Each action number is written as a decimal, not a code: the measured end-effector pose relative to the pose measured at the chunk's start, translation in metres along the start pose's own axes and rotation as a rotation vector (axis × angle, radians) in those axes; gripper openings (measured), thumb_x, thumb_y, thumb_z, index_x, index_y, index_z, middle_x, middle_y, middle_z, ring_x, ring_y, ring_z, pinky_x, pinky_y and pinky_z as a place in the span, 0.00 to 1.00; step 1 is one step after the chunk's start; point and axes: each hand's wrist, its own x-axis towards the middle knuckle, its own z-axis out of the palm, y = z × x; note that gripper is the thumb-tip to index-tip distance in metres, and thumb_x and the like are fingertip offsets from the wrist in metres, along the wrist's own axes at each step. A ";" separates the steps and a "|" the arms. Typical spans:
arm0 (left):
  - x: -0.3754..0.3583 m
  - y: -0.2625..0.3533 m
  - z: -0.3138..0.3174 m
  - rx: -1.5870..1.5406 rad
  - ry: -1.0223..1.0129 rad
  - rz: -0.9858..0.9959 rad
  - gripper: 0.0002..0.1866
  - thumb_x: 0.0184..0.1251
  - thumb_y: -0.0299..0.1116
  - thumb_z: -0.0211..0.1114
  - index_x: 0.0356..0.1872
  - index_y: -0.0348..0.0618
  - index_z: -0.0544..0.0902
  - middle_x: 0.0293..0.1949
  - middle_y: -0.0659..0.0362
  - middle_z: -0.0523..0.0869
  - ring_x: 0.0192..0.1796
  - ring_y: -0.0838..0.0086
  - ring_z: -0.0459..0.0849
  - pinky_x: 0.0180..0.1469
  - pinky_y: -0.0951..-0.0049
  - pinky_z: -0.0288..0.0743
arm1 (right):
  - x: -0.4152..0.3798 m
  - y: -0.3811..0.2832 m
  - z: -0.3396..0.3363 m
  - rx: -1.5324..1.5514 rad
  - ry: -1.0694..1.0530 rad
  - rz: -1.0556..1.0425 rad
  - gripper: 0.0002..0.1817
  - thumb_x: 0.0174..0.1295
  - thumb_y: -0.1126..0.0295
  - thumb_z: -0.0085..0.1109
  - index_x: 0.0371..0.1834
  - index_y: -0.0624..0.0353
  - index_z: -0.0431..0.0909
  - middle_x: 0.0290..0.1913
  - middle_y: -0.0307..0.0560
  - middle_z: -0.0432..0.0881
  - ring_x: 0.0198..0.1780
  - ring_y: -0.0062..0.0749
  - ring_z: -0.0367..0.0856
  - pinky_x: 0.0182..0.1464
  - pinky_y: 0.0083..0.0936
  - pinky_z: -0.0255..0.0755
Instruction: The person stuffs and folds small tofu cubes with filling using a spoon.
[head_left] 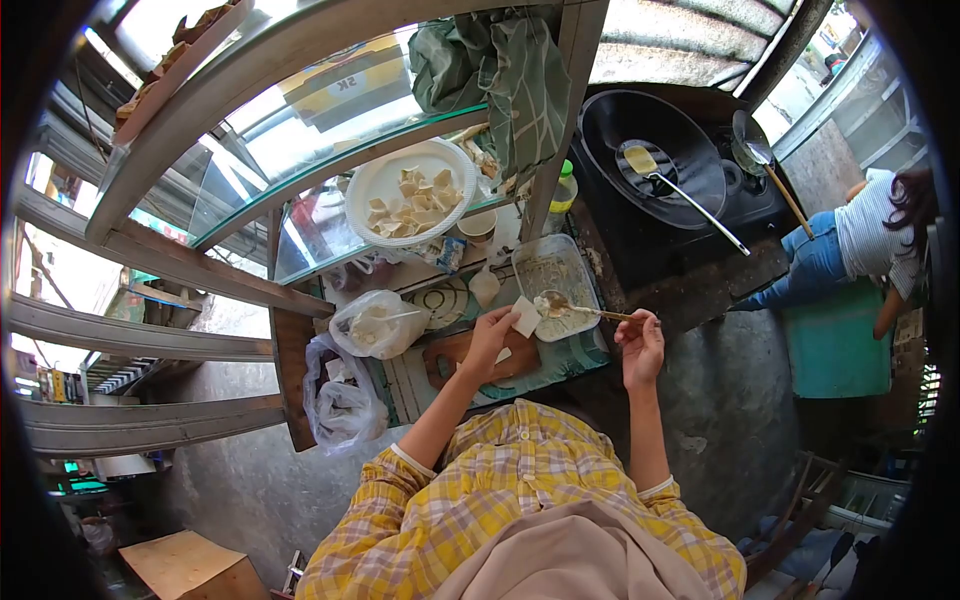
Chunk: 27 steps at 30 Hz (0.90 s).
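Observation:
My left hand [487, 342] pinches a square white dough wrapper [526, 317] over the wooden cutting board [440, 358]. In my right hand [641, 350] is the handle of a spoon [598, 313]. Its bowl, with some pale filling on it, is over the near edge of a clear plastic tub [575, 268], beside the wrapper. Smears of pale filling coat the tub's inside. Behind, on the glass shelf, a white plate [357, 190] bears several folded wrapper pieces [418, 203]. A plastic bag [375, 325] with pale contents lies left of the board.
At the right a black wok [603, 125] sits on the stove, a long-handled skimmer [700, 212] inside it. A glass cabinet frame [230, 85] rises at the left. Another person [850, 235] is at the far right by a green bin [840, 340]. A second plastic bag [345, 405] hangs at the table's left end.

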 end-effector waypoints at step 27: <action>-0.022 0.044 0.031 -0.300 -0.136 -0.056 0.16 0.68 0.28 0.49 0.52 0.28 0.71 0.45 0.49 0.81 0.44 0.66 0.83 0.49 0.70 0.80 | -0.009 -0.025 0.028 0.016 -0.171 -0.130 0.15 0.69 0.60 0.42 0.37 0.60 0.73 0.40 0.48 0.77 0.36 0.31 0.75 0.39 0.27 0.68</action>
